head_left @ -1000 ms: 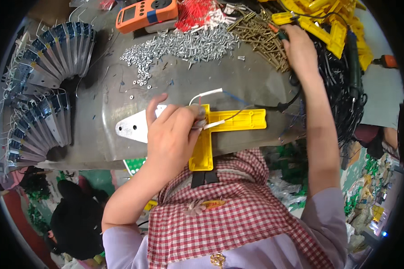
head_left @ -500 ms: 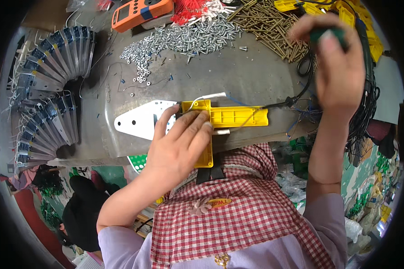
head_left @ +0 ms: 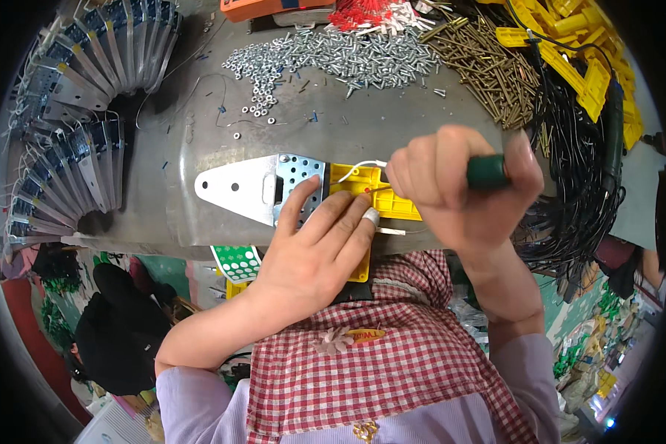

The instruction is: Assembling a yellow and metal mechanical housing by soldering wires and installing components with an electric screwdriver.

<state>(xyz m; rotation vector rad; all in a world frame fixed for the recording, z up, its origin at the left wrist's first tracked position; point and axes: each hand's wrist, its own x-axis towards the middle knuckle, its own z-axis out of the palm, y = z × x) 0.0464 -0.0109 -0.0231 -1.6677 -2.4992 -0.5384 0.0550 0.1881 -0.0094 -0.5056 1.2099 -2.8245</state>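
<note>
A yellow plastic housing (head_left: 402, 207) lies near the bench's front edge, joined at its left to a perforated metal plate (head_left: 294, 169) and a white pointed plate (head_left: 233, 186). My left hand (head_left: 307, 255) holds the housing down, fingers bent over it and one fingertip on the metal plate; its thumb is hidden. Closed round the green handle of a screwdriver (head_left: 487, 172), my right hand (head_left: 459, 189) is just right of the left fingers. The thin shaft reaches toward a small red spot in the housing; its exact contact is unclear. A white-sleeved wire (head_left: 362, 169) curves out beside it.
Silver screws (head_left: 348, 59) and small nuts (head_left: 263, 100) lie behind the work, brass-coloured long screws (head_left: 496, 78) farther right. Black cables (head_left: 581, 148) and yellow plastic parts (head_left: 596, 81) crowd the right side. Fanned metal plates (head_left: 89, 170) stand at left. An orange device (head_left: 274, 6) sits at the back.
My right hand has come down and left from the far right with the screwdriver, to the housing. My left hand stays on the housing. The whole view has shifted slightly.
</note>
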